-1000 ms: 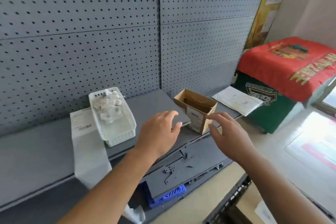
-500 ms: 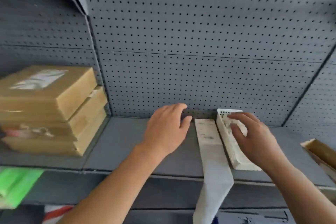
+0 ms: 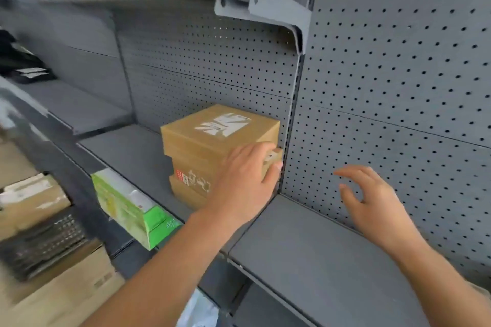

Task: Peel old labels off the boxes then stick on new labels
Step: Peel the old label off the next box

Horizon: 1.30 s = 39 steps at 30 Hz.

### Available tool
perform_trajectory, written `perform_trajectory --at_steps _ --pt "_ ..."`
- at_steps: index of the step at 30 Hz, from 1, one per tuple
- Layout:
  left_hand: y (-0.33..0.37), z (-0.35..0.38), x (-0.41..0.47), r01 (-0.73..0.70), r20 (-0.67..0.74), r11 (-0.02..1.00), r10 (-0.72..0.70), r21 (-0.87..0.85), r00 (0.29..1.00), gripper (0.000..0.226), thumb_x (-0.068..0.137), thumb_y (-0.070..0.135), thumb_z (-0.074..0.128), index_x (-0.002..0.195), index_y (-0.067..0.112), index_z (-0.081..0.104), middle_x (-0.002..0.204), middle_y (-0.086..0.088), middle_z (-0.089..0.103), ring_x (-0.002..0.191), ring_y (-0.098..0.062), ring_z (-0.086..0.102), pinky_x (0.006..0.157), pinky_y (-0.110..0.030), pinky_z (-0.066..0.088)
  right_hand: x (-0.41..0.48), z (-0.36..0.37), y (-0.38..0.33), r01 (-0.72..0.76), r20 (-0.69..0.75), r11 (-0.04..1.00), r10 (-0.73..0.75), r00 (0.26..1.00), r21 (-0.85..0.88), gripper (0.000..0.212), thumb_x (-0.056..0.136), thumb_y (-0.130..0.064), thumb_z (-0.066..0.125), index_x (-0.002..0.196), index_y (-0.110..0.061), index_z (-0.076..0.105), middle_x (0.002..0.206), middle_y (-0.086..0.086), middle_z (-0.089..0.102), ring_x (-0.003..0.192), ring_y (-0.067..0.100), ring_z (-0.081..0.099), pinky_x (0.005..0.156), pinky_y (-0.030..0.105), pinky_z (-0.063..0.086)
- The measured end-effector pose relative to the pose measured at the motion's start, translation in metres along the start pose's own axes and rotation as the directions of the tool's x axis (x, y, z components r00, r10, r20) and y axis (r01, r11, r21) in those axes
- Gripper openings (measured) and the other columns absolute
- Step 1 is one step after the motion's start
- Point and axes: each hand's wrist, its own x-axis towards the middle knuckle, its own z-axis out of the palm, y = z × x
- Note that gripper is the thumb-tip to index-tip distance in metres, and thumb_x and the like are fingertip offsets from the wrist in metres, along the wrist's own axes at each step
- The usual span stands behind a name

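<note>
Head view | stack of boxes (image 3: 210, 156) is located on grey shelf (image 3: 132, 146), against pegboard (image 3: 398, 87); torn white label (image 3: 224, 125) is borne on top box | left hand (image 3: 244, 178) is laid against stack front — fingers extended, nothing gripped | right hand (image 3: 372, 199) is held apart from stack — fingers spread, nothing held

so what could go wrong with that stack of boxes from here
The left hand is at the middle box, so pulling it could tip the top box off. The stack sits close to the shelf upright, leaving little room to grip. The torn label may peel off in scraps.
</note>
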Motion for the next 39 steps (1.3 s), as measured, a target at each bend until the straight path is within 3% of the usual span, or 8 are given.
perform_trajectory --at_steps 4,10,16,19,27,31,34,39 --pt "-0.038 -0.016 0.007 0.127 -0.062 0.991 -0.125 0.034 0.990 0.042 0.105 0.046 0.042 0.142 0.028 0.048 0.141 0.011 0.054 0.135 -0.011 0.042 0.107 -0.031 0.036 0.035 0.028 -0.022 0.073 0.054 0.996 -0.076 0.996 0.057 0.028 0.100 -0.029 0.053 0.127 -0.036 0.059 0.128 -0.026 0.050 0.051 0.006 0.051 0.076 0.033 0.048" --pt "-0.097 -0.039 0.010 0.294 -0.161 0.956 -0.290 0.000 0.943 0.035 0.103 0.049 0.044 0.136 0.039 0.049 0.120 0.014 0.055 0.103 -0.013 0.053 0.085 -0.030 0.037 0.069 0.069 -0.057 0.124 0.117 0.984 -0.140 0.983 0.128 0.029 0.101 -0.029 0.051 0.130 -0.033 0.058 0.127 -0.027 0.049 0.068 -0.002 0.057 0.081 0.030 0.047" --pt "-0.179 -0.053 0.032 0.318 -0.268 0.918 -0.376 -0.237 0.887 0.035 0.103 0.044 0.049 0.137 0.034 0.050 0.137 0.019 0.054 0.130 -0.004 0.047 0.104 -0.029 0.036 0.092 0.110 -0.089 0.042 0.105 0.972 -0.068 0.992 0.230 0.032 0.102 -0.026 0.051 0.134 -0.031 0.054 0.130 -0.019 0.048 0.111 -0.009 0.050 0.087 0.013 0.037" --pt "-0.219 -0.054 0.048 0.348 -0.270 0.860 -0.459 -0.373 0.846 0.036 0.102 0.043 0.052 0.136 0.030 0.053 0.136 0.015 0.055 0.127 -0.003 0.049 0.102 -0.027 0.036 0.102 0.131 -0.102 -0.094 0.112 0.949 0.063 0.992 0.302 0.043 0.101 -0.032 0.052 0.143 -0.032 0.045 0.138 -0.012 0.045 0.129 0.006 0.044 0.104 0.029 0.038" --pt "-0.268 -0.049 0.085 0.515 0.036 0.616 -0.620 -0.596 0.783 0.035 0.104 0.055 0.041 0.126 0.031 0.054 0.117 0.016 0.057 0.112 -0.009 0.051 0.093 -0.030 0.034 0.111 0.168 -0.128 -0.400 0.162 0.695 0.384 0.909 0.598 0.055 0.098 -0.042 0.055 0.149 -0.038 0.032 0.142 -0.015 0.049 0.121 0.006 0.054 0.101 0.035 0.041" --pt "-0.280 -0.040 0.103 0.612 0.218 0.483 -0.645 -0.626 0.733 0.066 0.087 0.081 0.042 0.114 0.024 0.060 0.113 -0.001 0.065 0.113 -0.018 0.058 0.105 -0.042 0.039 0.111 0.173 -0.134 -0.447 0.212 0.615 0.418 0.883 0.650 0.031 0.099 -0.039 0.054 0.125 -0.047 0.040 0.117 -0.026 0.060 0.104 -0.003 0.058 0.095 0.033 0.042" --pt "-0.291 -0.029 0.113 0.669 0.345 0.402 -0.626 -0.625 0.699 0.093 0.057 0.102 0.048 0.125 0.039 0.063 0.135 0.011 0.062 0.133 -0.020 0.052 0.117 -0.052 0.033 0.111 0.178 -0.137 -0.481 0.228 0.583 0.455 0.861 0.655 0.036 0.094 -0.044 0.055 0.130 -0.046 0.048 0.114 -0.022 0.067 0.108 0.007 0.063 0.103 0.042 0.047" --pt "-0.274 -0.033 0.112 0.627 0.334 0.420 -0.583 -0.656 0.741 0.060 0.090 0.070 0.054 0.140 0.036 0.057 0.143 0.015 0.054 0.136 -0.013 0.044 0.116 -0.042 0.028 0.109 0.178 -0.136 -0.500 0.257 0.543 0.463 0.849 0.674 0.049 0.090 -0.045 0.056 0.137 -0.052 0.045 0.116 -0.026 0.067 0.113 0.007 0.062 0.107 0.043 0.044"
